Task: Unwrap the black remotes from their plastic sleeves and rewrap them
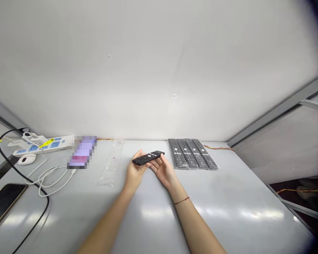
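Note:
A black remote control [148, 157] is held above the table between both hands, its button side up and its right end a little farther back. My left hand [134, 171] grips its left part, thumb along the near edge and fingers behind. At the right end, my right hand [164, 171] pinches the remote with thumb and fingers, palm turned up. Right of the hands, several remotes in clear sleeves [192, 153] lie side by side. An empty, crumpled clear plastic sleeve [111, 164] lies flat to the left of my left hand.
On the grey table [153, 225], a power strip [55, 143] with plugs, a blurred-out phone [82, 153] on a white cable [51, 192], a white earphone case [27, 159], a dark phone [5, 201] and a black cable stand left. A pale wall rises behind.

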{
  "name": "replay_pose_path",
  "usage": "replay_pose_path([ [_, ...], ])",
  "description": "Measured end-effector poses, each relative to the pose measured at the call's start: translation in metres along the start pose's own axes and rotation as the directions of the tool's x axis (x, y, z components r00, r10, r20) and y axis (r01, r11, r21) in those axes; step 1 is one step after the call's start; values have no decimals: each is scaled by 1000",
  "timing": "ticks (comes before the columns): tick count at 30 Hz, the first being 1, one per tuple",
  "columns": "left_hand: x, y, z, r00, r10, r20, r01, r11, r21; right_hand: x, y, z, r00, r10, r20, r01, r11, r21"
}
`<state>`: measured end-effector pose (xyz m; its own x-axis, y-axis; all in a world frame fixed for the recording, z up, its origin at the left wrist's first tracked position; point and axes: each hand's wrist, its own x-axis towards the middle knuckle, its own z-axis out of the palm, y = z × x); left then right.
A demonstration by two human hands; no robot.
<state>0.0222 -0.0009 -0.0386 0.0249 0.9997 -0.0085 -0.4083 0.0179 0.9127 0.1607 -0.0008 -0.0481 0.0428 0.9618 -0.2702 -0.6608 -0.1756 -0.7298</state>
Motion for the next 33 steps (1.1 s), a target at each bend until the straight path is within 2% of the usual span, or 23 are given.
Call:
replay_pose_path([
  [5, -6, 1, 0, 998, 67, 16, -68, 990, 125, 2, 1, 0, 999, 42, 3, -42, 999, 27],
  [8, -6, -2, 1, 1000, -5, 27, 4, 999, 46, 2, 1, -3, 999, 37, -2, -37, 999, 13],
  [12, -2, -3, 4, 995, -100, -11, 98, 987, -123, 2, 0, -7, 1000, 14, -4, -14, 1000, -11],
  [18, 4, -1, 2, 990, -123, -75, 110, 980, -163, -2, 2, -7, 999, -32, 39, 36, 995, -95],
  [21, 9, 0, -4, 991, -104, -81, 89, 982, -169, -9, 2, 1, 997, 6, 77, 9, 980, -199],
  [27, 17, 5, -13, 985, -110, -133, 96, 990, -104, -30, 4, 23, 972, 131, 195, -42, 913, -406],
  [30, 18, 6, -15, 984, -93, -154, 95, 995, 9, -36, 10, 31, 954, 156, 255, -35, 905, -423],
  [33, 18, 4, -17, 990, -38, -138, 62, 983, 172, -39, 17, 34, 960, 121, 253, -8, 914, -407],
])
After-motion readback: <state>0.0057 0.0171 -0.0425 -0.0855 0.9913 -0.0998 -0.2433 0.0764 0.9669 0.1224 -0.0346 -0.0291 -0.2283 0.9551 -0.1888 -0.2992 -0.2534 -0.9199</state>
